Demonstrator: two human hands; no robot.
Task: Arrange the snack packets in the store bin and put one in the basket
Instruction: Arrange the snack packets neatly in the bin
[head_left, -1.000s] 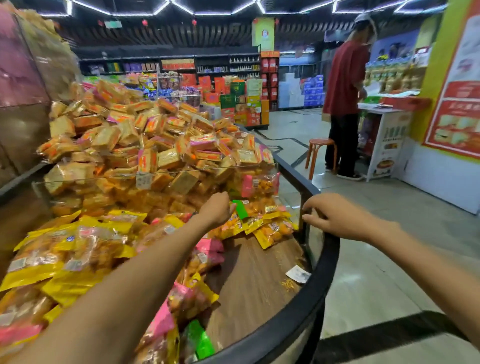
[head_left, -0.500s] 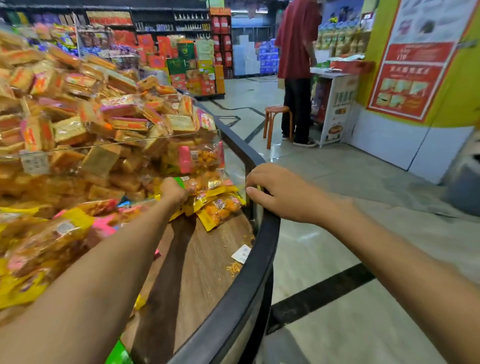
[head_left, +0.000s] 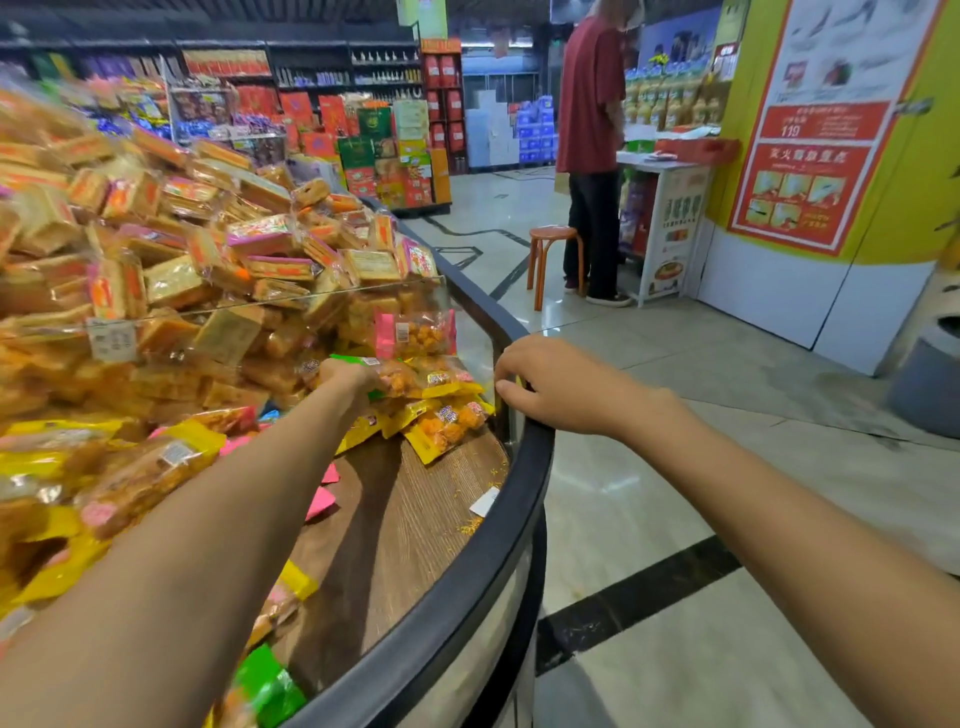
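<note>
While the right hand (head_left: 558, 387) is resting on the curved black padded rim (head_left: 470, 587) of the round wood-floored store bin (head_left: 395, 525), its fingers are curling over the rim's inner edge and holding nothing else, and the left hand (head_left: 349, 375) is reaching across the bin into a cluster of yellow-edged clear snack packets of orange pieces (head_left: 441, 421) lying at the far side, just beside the rim. That hand's fingers are bending down around a green-edged clear packet (head_left: 387, 371) on top of the cluster, though how firmly they are gripping it is hard to tell from behind the knuckles. More yellow and pink packets (head_left: 130, 467) are lying heaped under the left forearm, and a bright green packet (head_left: 265, 686) is sitting near the bottom edge. Behind a clear plastic divider (head_left: 322, 312), a tall mound of orange-brown wrapped cakes (head_left: 182, 249) is filling the next compartment. Beyond the bin, a person in a red shirt (head_left: 592, 104) is standing at a white counter (head_left: 665, 228) beside an orange round stool (head_left: 553, 254)
</note>
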